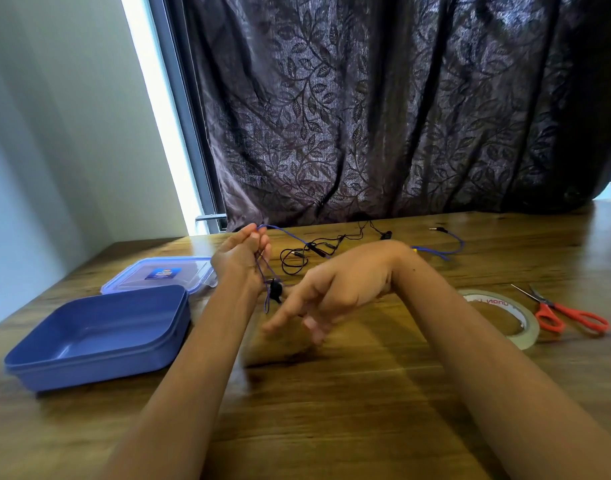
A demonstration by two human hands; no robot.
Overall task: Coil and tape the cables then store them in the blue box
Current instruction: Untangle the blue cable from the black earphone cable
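— How do the hands stand?

— Apart, both raised over the brown wooden desk (331,410). The left hand (241,258) is upright at about ten o'clock from the right one. Its fingers are curled, pinching the thin blue cable (285,231) at the top. The right hand (335,289) has its wrist bent down and its fingers loosely stretched toward eight o'clock. They are blurred.

— Where does that cable go?

— From the pinch, strands hang down along the left wrist. A small black piece hangs among them, near the right fingertips; I cannot tell what it is. The other way, the cable runs toward three o'clock and passes behind the right wrist. It ends in a plug lying on the far desk at about one o'clock.

— Any other cable?

— A thin black earphone cable (297,258) lies loose and uncoiled on the desk at twelve o'clock, beyond the two hands.

— And the box?

— The open rectangular blue plastic box (89,368) sits on the desk at eight o'clock from the left hand, just beside the left forearm. Its clear lid with a blue rim (158,271) lies flat behind it, at the box's one o'clock.

— Anything else?

— A roll of clear tape (487,298) lies flat at three o'clock from the right hand, partly behind that forearm. Orange-handled scissors (570,311) lie just beside it, further toward three. A dark leaf-patterned curtain (366,98) hangs behind the desk at twelve.
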